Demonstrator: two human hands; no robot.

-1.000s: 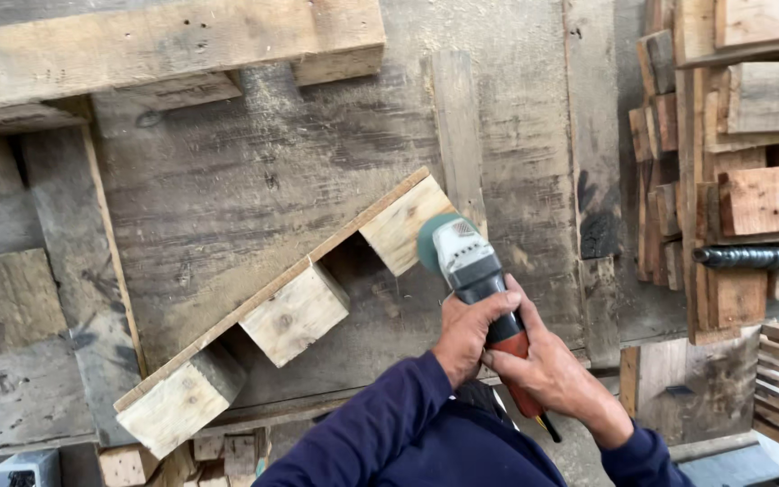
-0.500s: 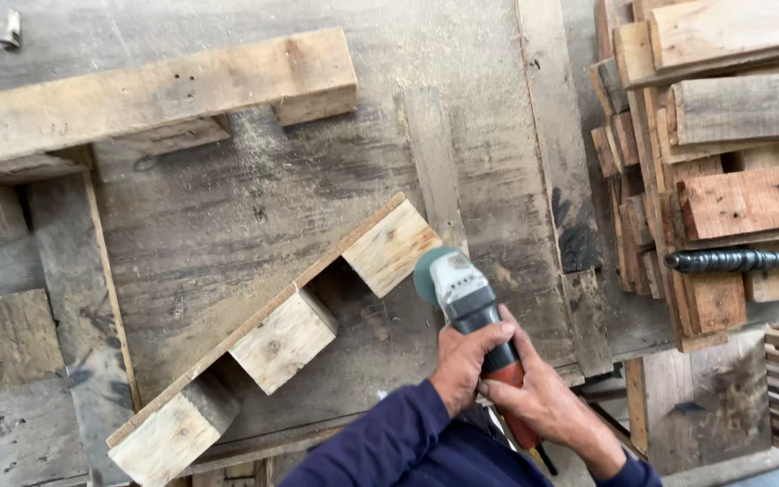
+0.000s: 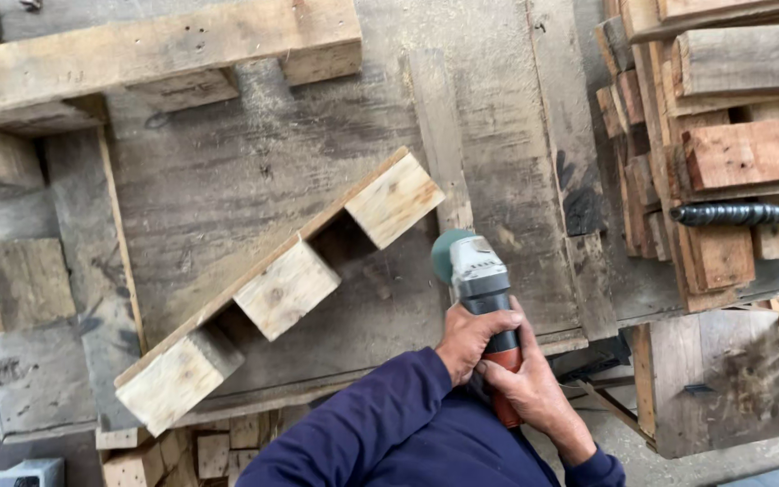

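Low and right of centre in the frame, both hands grip an angle grinder (image 3: 480,289): the left hand (image 3: 469,341) is wrapped tight round the dark body just behind the grey gear head, and the right hand (image 3: 526,390) is clamped on the red rear grip, which it largely hides. The grinder's green guard peeks out at the head's upper left; the disc itself cannot be made out. Dark blue sleeves (image 3: 389,433) run off the bottom edge. The tool hangs over the wooden bench (image 3: 254,180) of grey weathered planks, just right of a pallet stringer (image 3: 281,289) lying diagonally from lower left to centre, a thin board with three pale blocks whose cut ends face the camera; whether the grinder touches the nearest block cannot be told. Another board with blocks (image 3: 155,63) lies across the upper left, cut off by the frame. A stack of reddish pallet wood (image 3: 723,153) fills the upper right, with a dark twisted bar (image 3: 737,214) sticking out of it and running off the right edge. Small offcuts (image 3: 173,455) lie below the bench, partly hidden.
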